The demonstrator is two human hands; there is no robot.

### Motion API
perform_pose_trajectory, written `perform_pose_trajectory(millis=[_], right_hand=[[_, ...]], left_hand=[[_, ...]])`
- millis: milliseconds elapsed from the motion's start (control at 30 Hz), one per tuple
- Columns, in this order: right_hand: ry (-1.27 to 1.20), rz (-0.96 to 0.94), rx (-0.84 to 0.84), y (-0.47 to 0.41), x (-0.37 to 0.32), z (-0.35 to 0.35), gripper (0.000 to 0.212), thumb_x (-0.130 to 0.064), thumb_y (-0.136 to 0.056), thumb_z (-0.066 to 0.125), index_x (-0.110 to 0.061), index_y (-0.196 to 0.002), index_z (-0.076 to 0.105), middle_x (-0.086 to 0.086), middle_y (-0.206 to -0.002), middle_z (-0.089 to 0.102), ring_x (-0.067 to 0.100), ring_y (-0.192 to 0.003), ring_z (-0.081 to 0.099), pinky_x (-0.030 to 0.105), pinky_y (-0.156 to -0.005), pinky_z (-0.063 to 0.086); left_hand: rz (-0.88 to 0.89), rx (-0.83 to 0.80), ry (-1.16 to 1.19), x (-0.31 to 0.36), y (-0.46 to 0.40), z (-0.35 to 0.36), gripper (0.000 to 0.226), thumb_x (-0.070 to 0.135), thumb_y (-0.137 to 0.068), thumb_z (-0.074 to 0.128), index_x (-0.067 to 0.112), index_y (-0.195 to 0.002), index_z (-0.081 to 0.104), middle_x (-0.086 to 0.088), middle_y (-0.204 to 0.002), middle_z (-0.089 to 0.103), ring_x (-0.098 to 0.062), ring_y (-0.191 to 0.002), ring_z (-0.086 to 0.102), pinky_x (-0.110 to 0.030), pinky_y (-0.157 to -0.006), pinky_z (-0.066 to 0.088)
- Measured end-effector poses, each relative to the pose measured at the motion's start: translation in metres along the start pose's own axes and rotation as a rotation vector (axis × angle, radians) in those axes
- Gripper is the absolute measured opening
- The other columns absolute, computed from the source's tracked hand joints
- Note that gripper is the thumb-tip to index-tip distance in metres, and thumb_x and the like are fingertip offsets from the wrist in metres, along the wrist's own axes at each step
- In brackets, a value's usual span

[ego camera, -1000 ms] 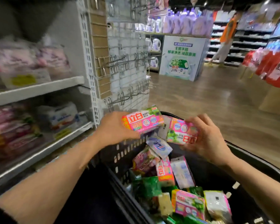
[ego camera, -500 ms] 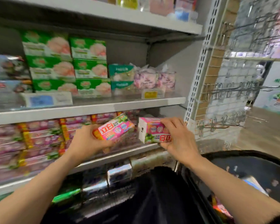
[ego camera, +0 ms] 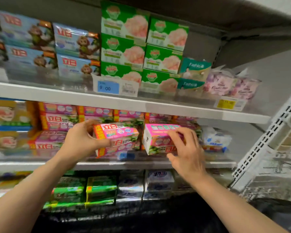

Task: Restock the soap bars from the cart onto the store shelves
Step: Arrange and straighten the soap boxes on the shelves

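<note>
Left hand point(ego camera: 79, 140) and right hand point(ego camera: 183, 148) each pinch a pink soap box point(ego camera: 115, 133) by its ends at the middle shelf's point(ego camera: 107, 163) front edge. Probably light, stiff cardboard, though it's blurry.

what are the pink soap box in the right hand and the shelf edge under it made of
Pink soap box, held by the right hand: looks like printed cardboard, with crisp flat faces, sharp corners and a plain white end panel. Shelf edge: probably painted metal, a smooth white strip with a soft sheen; blur leaves it uncertain.
</note>
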State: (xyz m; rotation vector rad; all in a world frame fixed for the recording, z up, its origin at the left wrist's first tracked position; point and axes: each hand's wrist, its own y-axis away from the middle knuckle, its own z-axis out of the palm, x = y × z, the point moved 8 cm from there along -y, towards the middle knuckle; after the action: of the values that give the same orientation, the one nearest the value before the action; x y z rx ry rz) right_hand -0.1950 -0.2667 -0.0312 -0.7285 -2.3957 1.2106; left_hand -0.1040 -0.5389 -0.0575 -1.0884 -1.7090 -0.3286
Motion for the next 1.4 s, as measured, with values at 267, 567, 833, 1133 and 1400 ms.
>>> perform_pose_trajectory(millis=[267, 567, 833, 1133, 1400], right_hand=[[0.073, 0.004, 0.208, -0.003, -0.010, 0.008, 0.068, 0.005, -0.053, 0.066, -0.013, -0.117, 0.052, 0.011, -0.114, 0.045, 0.031, -0.106, 0.050, 0.038, -0.092, 0.047], [0.132, 0.352, 0.211, 0.002, 0.071, -0.004, 0.073, 0.006, -0.050, 0.074, -0.016, -0.117, 0.055, 0.008, -0.119, 0.046, 0.033, -0.108, 0.052, 0.038, -0.078, 0.053], [-0.001, 0.566, 0.068, 0.008, 0.110, 0.017, 0.066, 0.005, -0.063, 0.077, -0.010, -0.122, 0.054, 0.018, -0.135, 0.039, 0.035, -0.120, 0.048, 0.042, -0.099, 0.048], [-0.407, 0.953, -0.031, 0.029, 0.099, 0.048, 0.118, -0.048, -0.066, 0.083, -0.032, -0.152, 0.003, 0.005, -0.160, 0.001, 0.025, -0.147, 0.007, 0.046, -0.118, 0.019], [-0.499, 1.161, 0.266, 0.021, 0.109, 0.039, 0.111, -0.016, -0.063, 0.085, -0.013, -0.150, 0.016, 0.008, -0.147, 0.037, 0.024, -0.133, 0.039, 0.039, -0.110, 0.035]], left_hand=[[-0.073, -0.014, 0.260, -0.020, -0.007, -0.013, 0.054, 0.006, -0.054, 0.090, 0.018, -0.098, 0.062, -0.002, -0.082, 0.075, -0.022, -0.080, 0.072, -0.038, -0.070, 0.059], [-0.097, -0.058, 0.531, 0.013, -0.011, 0.063, 0.047, 0.012, -0.051, 0.084, 0.017, -0.094, 0.063, 0.003, -0.078, 0.075, -0.016, -0.072, 0.073, -0.025, -0.057, 0.055], [-0.102, -0.049, 0.571, 0.014, -0.012, 0.063, 0.037, 0.009, -0.062, 0.079, 0.017, -0.095, 0.062, 0.004, -0.075, 0.075, -0.017, -0.066, 0.072, -0.022, -0.049, 0.054], [-0.139, -0.026, 0.609, 0.008, -0.004, 0.066, 0.040, 0.004, -0.067, 0.079, 0.013, -0.101, 0.061, -0.005, -0.086, 0.074, -0.019, -0.072, 0.073, -0.025, -0.055, 0.057], [-0.151, -0.030, 0.619, 0.013, 0.005, 0.065, 0.057, 0.020, -0.049, 0.081, 0.014, -0.103, 0.061, -0.006, -0.089, 0.074, -0.022, -0.079, 0.073, -0.036, -0.068, 0.056]])
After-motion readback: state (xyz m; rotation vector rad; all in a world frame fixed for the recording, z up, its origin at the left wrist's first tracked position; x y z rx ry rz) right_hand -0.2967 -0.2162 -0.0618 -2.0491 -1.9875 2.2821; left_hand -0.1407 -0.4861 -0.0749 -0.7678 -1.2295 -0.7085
